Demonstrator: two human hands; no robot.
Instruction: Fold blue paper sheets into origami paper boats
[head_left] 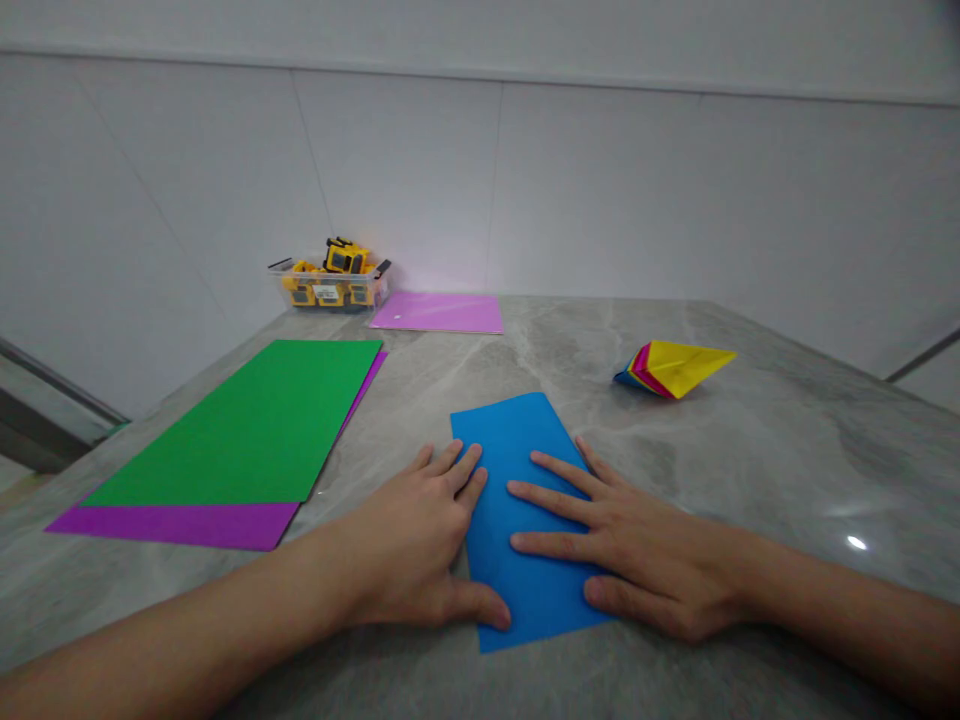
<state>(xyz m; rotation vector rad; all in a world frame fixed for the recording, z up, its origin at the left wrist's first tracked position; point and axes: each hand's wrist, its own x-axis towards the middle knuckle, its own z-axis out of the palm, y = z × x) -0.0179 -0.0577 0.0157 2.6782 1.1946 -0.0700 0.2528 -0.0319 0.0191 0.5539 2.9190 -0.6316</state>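
A blue sheet of paper (pixel 504 425) lies on the grey marbled tabletop in front of me, longer than it is wide, apparently folded. My left hand (pixel 431 535) rests along its left edge, with the fingertips and thumb on the paper and the fingers apart. Across its right side my right hand (pixel 626 540) lies flat with spread fingers, covering much of that edge. Neither hand grips anything.
To the left, a green sheet (pixel 247 425) overlaps a purple sheet (pixel 187 525). Yellow toy vehicles fill a clear plastic box (pixel 330 290) at the back, beside a pink sheet (pixel 442 313). A yellow, pink and blue folded paper piece (pixel 679 368) sits at right.
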